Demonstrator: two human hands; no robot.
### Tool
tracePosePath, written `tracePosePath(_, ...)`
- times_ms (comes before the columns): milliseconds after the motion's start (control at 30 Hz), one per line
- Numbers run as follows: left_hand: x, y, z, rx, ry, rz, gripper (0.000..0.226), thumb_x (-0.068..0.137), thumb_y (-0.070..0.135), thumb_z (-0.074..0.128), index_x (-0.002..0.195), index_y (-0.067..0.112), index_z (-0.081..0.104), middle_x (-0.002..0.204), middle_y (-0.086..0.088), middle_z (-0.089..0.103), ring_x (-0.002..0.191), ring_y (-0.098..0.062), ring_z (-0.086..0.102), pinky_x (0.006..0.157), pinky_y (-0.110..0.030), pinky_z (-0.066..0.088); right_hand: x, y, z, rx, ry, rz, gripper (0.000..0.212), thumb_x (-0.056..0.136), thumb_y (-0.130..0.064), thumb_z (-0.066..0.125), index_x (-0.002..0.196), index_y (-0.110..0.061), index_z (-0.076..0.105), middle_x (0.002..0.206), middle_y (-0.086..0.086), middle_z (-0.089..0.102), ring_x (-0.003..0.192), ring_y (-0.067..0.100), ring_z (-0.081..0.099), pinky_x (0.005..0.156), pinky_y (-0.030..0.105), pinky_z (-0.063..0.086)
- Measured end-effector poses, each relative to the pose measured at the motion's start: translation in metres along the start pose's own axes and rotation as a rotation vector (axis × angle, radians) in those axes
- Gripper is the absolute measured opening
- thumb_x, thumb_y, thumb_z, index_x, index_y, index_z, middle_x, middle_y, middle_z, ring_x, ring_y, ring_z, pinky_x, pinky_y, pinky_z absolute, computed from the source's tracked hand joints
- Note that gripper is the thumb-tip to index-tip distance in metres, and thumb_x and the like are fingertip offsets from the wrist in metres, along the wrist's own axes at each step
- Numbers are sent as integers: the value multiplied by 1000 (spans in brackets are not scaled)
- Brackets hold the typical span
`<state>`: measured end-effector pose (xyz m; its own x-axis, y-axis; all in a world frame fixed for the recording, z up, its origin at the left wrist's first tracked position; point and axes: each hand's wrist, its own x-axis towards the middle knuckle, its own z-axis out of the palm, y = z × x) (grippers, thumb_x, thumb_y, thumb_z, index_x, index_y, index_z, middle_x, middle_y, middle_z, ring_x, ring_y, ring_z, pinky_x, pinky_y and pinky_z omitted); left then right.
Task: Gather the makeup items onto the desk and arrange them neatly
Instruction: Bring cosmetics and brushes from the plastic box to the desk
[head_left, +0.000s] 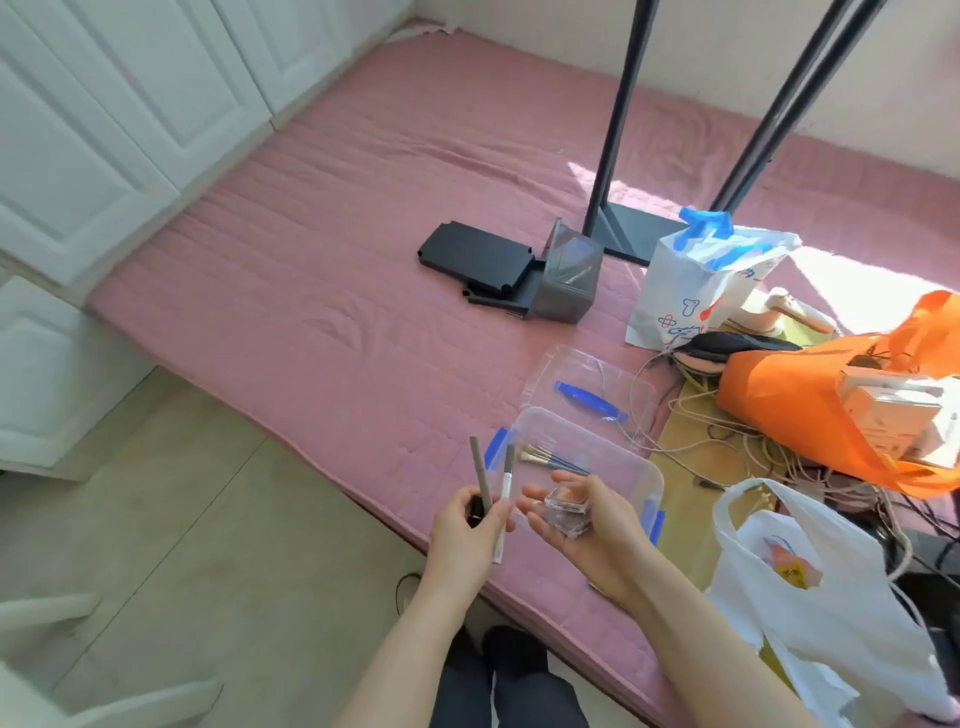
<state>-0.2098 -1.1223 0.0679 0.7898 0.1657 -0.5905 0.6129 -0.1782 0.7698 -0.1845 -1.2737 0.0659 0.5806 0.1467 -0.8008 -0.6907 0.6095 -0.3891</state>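
My left hand (462, 530) grips two slim makeup pencils (506, 483) that stick upward, plus a small dark item partly hidden in the palm. My right hand (582, 519) holds a small clear compact with a peach pan (569, 506) in its curled fingers. Both hands hover over the near edge of a clear plastic box (644, 467) with blue clips. Several makeup brushes (550, 457) lie inside that box. The box's clear lid (582, 374) with a blue handle lies just behind it on the pink mattress (311, 291).
Black trays (475, 254) and a grey open case (569, 280) lie further back. Black stand poles (613, 130) rise behind them. To the right sit a white printed bag (691, 291), an orange bag (810, 415), tangled cables (727, 441) and a white plastic bag (810, 613). White cabinets (104, 130) stand left.
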Motion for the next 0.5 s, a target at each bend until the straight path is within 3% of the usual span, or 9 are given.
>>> tracePosePath(100, -21, -1, -26, -99, 92, -36, 14, 88, 29, 64, 86, 15, 62, 73, 0, 69, 69, -15, 59, 74, -41, 55, -15, 12, 24, -50, -50, 65, 31, 92, -5, 42, 123, -6, 48, 104, 29, 67, 74, 30, 59, 54, 32, 48)
tracePosePath(300, -52, -6, -89, -218, 224, -43, 14, 91, 26, 62, 87, 13, 61, 67, 4, 64, 66, -14, 60, 68, -36, 55, -28, 38, 71, -191, -122, 138, 30, 93, 0, 47, 123, 0, 49, 106, 26, 67, 68, 25, 55, 57, 31, 45)
tracePosePath(367, -58, -12, -113, -246, 264, -61, 15, 91, 26, 62, 89, 12, 62, 77, -10, 65, 67, -17, 59, 72, -44, 54, -28, 51, 91, -256, -125, 153, 28, 92, 3, 46, 120, 1, 48, 110, 29, 61, 74, 26, 54, 60, 31, 44)
tracePosePath(433, -64, -19, -137, -265, 302, -74, 15, 91, 26, 62, 89, 11, 62, 85, -18, 65, 67, -22, 56, 73, -48, 54, -27, 65, 112, -308, -126, 159, 23, 92, 5, 45, 115, 2, 50, 98, 25, 56, 77, 27, 52, 60, 31, 43)
tracePosePath(500, -69, -25, -162, -304, 344, -81, 13, 92, 24, 62, 88, 12, 63, 83, -13, 68, 67, -21, 58, 73, -46, 53, -27, 81, 135, -323, -136, 172, 14, 92, 3, 44, 105, 1, 50, 82, 17, 49, 76, 28, 50, 57, 30, 45)
